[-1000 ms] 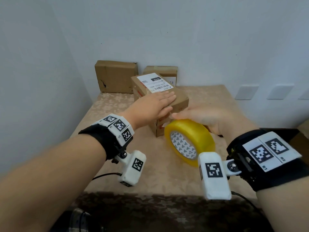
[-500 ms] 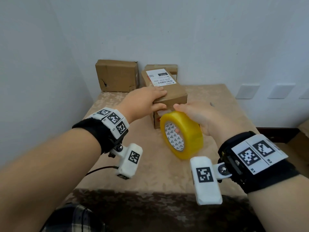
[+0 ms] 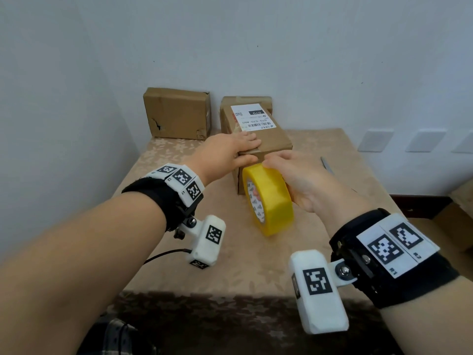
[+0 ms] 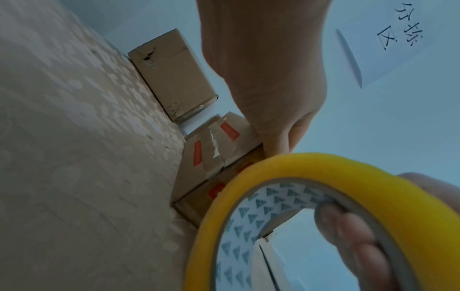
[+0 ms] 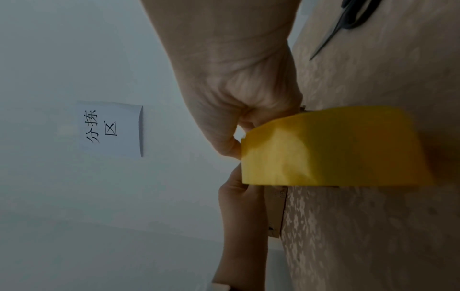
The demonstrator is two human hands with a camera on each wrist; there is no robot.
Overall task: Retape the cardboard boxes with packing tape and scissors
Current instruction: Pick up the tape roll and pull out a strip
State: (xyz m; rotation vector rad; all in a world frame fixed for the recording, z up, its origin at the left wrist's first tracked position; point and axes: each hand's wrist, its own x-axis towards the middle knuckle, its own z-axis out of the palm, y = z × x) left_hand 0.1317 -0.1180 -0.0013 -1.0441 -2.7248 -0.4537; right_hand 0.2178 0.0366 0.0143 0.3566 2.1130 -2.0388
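Closest to the person, both forearms reach out over a table [image 3: 256,265] covered in a beige floral-patterned cloth, each wrist wrapped in a black strap with white marker blocks on it. The right hand [image 3: 302,180] has a big yellow roll of packing tape [image 3: 271,198] standing on edge, with fingers [image 4: 353,232] hooked through the white patterned core and the thumb over the outer rim, so it's properly gripping the roll. The roll sits right up against the near end of a brown cardboard box with a white shipping label [image 3: 256,131], and whether it's resting on the table or held just off it, I honestly can't tell. The left hand [image 3: 230,149] lies on the box's near top edge, fingers pretty flat across the top and thumb [image 4: 276,141] down on the front face, pressing rather than grabbing. From the left wrist view that box's side has red printed marks and some old torn clear tape. Off to the right on the table, well apart from the hands, a pair of black-handled scissors [image 5: 348,19] lies flat. Further back, a plain, slightly torn brown cardboard box [image 3: 176,114] stands against the wall, with another brown box [image 3: 266,102] tucked right behind the labelled one. On the wall there's a white paper sign with black handwritten characters [image 5: 109,129].
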